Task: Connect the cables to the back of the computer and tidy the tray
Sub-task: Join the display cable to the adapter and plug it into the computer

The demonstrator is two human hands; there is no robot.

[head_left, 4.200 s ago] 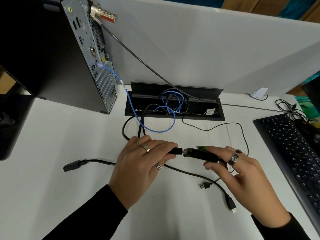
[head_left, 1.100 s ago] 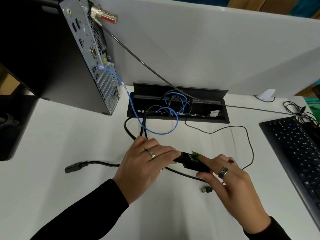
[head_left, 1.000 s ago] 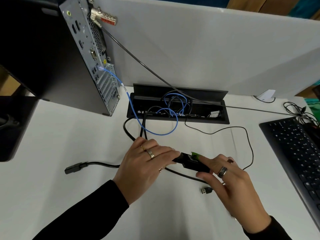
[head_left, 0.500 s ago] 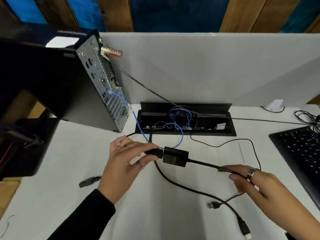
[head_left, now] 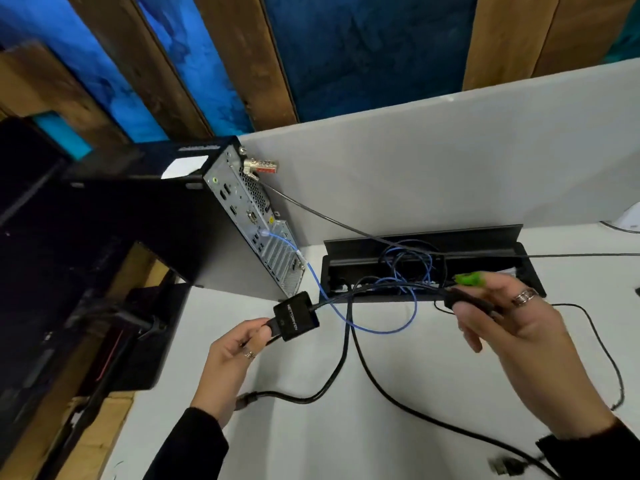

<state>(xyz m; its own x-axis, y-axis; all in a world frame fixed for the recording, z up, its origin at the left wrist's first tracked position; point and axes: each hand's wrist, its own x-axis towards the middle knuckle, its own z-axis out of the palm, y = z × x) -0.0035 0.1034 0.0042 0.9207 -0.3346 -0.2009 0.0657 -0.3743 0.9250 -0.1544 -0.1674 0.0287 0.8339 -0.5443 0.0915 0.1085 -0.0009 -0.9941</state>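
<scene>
Holding the black adapter box [head_left: 296, 317] in the left hand [head_left: 235, 355]; the right hand [head_left: 512, 323] is pinching its plug [head_left: 464, 299]; next, it probably needs pushing into the computer [head_left: 252, 220] on the far left.

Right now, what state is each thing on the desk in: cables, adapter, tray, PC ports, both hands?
Adapter: lifted off the desk, cable plugged in, pinched by left hand.
Green-tagged plug: unplugged, gripped in right hand.
Blue cable: plugged into PC, looping to tray.
Tray: lid open, cables tangled inside.
Lock: attached to PC.
Loose plug: unplugged, lying on the desk.
PC ports: mostly empty.
</scene>
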